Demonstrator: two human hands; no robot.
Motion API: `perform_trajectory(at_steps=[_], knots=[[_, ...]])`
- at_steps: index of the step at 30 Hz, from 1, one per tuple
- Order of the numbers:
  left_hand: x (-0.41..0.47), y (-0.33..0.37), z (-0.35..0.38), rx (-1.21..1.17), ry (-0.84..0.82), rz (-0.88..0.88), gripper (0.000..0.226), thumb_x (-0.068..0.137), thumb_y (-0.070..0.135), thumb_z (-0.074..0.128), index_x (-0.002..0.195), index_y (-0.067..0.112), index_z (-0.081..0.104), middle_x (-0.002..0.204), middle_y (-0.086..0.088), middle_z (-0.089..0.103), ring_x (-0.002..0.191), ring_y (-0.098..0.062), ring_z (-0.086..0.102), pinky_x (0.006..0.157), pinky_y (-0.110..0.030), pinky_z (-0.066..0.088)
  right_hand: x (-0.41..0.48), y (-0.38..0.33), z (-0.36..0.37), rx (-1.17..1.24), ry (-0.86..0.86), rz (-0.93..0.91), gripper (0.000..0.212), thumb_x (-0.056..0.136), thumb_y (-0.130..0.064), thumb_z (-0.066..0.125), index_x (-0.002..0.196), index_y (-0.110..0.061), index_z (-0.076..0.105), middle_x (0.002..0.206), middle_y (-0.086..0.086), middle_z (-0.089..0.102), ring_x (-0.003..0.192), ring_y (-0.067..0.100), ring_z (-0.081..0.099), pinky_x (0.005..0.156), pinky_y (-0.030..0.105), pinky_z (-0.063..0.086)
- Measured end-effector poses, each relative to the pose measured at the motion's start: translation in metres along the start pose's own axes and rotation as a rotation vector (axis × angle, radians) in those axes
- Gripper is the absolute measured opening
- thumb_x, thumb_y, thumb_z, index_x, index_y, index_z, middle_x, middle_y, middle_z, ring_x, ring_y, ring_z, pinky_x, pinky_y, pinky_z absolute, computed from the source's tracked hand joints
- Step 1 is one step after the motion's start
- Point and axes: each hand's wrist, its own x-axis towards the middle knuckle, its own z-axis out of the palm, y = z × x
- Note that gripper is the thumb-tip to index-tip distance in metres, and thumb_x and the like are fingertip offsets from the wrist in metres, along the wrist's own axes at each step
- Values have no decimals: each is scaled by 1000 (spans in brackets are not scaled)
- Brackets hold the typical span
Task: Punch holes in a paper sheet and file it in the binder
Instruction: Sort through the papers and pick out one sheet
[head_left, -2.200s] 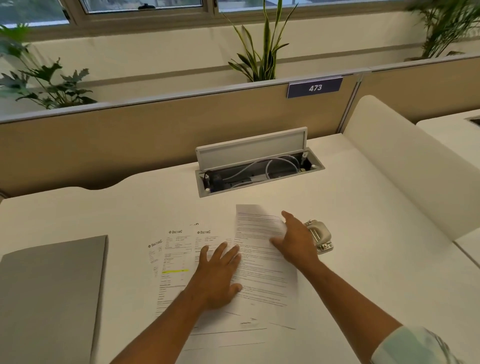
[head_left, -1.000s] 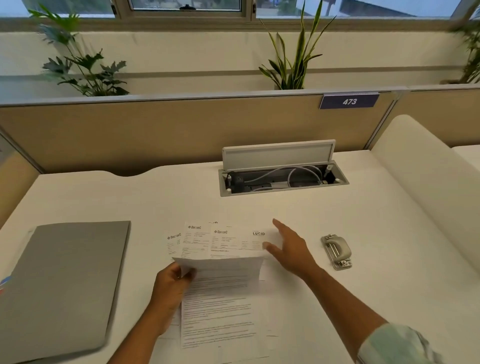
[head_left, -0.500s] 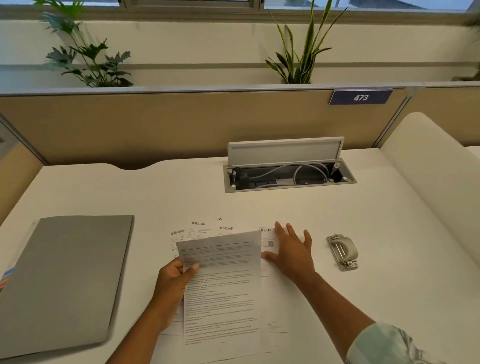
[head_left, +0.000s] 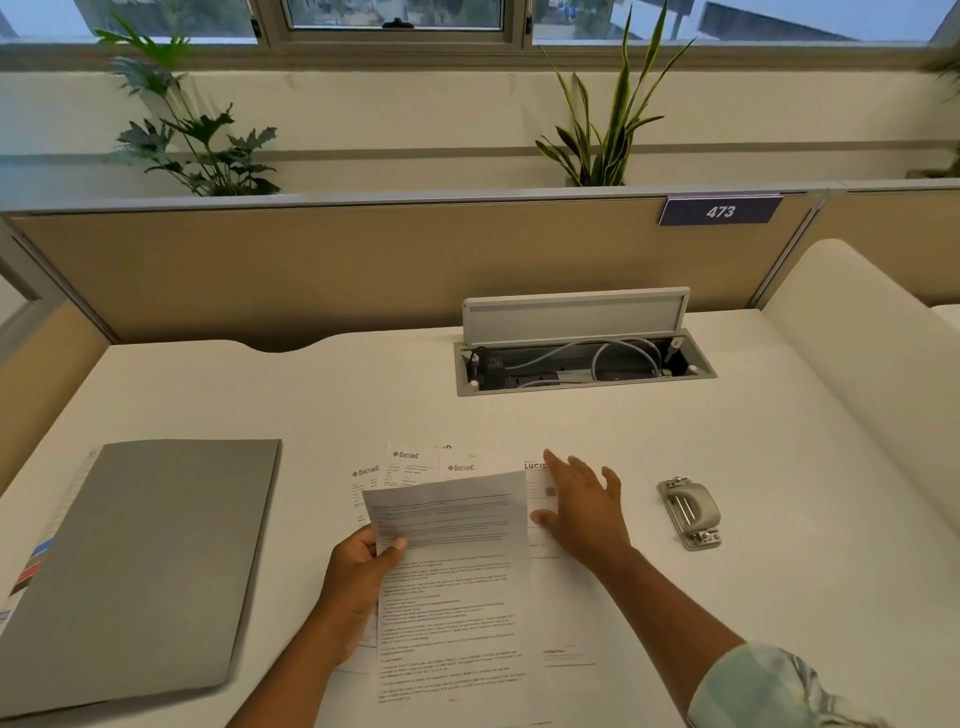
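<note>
My left hand pinches the left edge of a printed paper sheet, whose top end is lifted off the white desk. Beneath it lies a fan of several other printed sheets. With fingers spread, my right hand rests flat on those sheets just right of the held one. A small grey metal hole punch sits on the desk to the right of that hand, untouched. The grey binder lies shut at the left, with coloured tabs showing at its left edge.
An open cable box with a raised lid is sunk into the desk at the back. A tan partition with sign 473 closes the far side, plants behind it. A white curved divider bounds the right.
My left hand went from pressing flat on the papers to pinching one sheet and lifting it. My right hand let that sheet go and settled flat on the sheets beneath.
</note>
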Motion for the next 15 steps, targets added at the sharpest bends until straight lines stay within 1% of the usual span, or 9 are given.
perform_trajectory(at_steps=[2,5,7,8,9,10,12,13,15], knots=[[-1,2,1,-1,-2,1,23,103,11,66,123,17,73,112,-10,83,103,-36,79,94,-57,63,0,0,1,-14,-29,-7,93,95,-53,63,163,-29,5,172,-2,18,160,23,7,124,58,-7],[-2,3,1,3,-6,0,23,103,11,66,124,17,73,113,-11,82,103,-36,79,95,-58,62,-1,3,5,-59,-47,6,89,96,-57,57,163,-31,4,169,-1,28,160,22,7,120,56,-18],[-3,4,1,4,-10,2,22,103,11,66,122,18,74,112,-11,82,102,-36,79,92,-56,63,-2,2,6,-94,3,-26,84,96,-56,59,162,-32,13,163,-3,40,159,20,15,121,54,-18],[-4,5,2,5,-13,5,22,103,11,66,122,18,74,112,-11,82,102,-36,79,91,-55,64,-4,0,5,-66,39,-31,80,95,-52,62,161,-32,21,158,-4,49,156,18,24,123,53,-12],[-5,6,2,3,-15,8,22,103,11,65,122,18,74,112,-10,83,102,-36,79,89,-54,64,-5,-2,6,4,76,-16,75,94,-45,66,158,-32,30,150,-5,58,149,17,38,125,51,-1],[-6,8,3,0,-18,12,22,103,11,65,123,17,74,111,-10,83,102,-36,79,88,-53,65,-6,-5,6,134,111,15,71,92,-39,70,155,-31,38,141,-5,65,137,17,53,124,48,16],[-8,9,3,-3,-22,23,22,104,11,65,123,17,73,111,-10,83,101,-36,79,86,-51,65,-11,-12,1,509,108,87,65,89,-29,75,148,-30,49,131,-4,70,113,14,67,108,39,50],[-8,9,3,-3,-24,30,22,104,12,64,124,17,72,112,-11,82,100,-36,80,85,-51,65,-15,-16,-3,676,93,103,64,87,-26,77,146,-30,52,130,-5,70,108,12,69,98,36,58],[-9,10,4,-14,-20,44,22,104,12,64,124,16,71,114,-12,81,101,-35,79,88,-53,65,-26,-25,-13,920,82,103,58,86,-22,81,139,-30,58,124,-8,71,102,12,72,83,33,64]])
